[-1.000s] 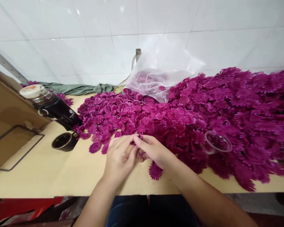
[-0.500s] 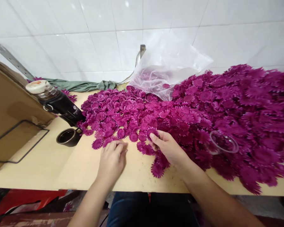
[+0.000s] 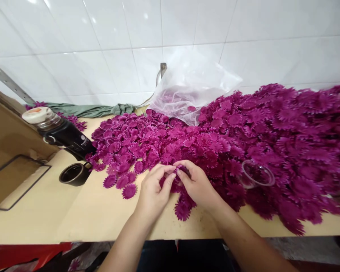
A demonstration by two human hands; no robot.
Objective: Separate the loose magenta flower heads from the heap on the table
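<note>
My right hand pinches a magenta artificial flower head between thumb and fingers. From the other side, my left hand closes thumb and fingertips at the same flower head, which both hands partly hide. The fingertips of the two hands meet just in front of a wide heap of magenta flower heads. Below my right hand, a few flower heads lie on the table. One single flower head lies left of my left hand.
A black thermos leans beside a dark mug on the left of the pale table. A clear plastic cup rests in the heap. Behind stands a clear plastic bag; a cardboard box is at far left.
My left hand has moved right, away from the flower heads at the left, to meet my right hand. One flower head there now lies nearer the front. The view has shifted slightly.
</note>
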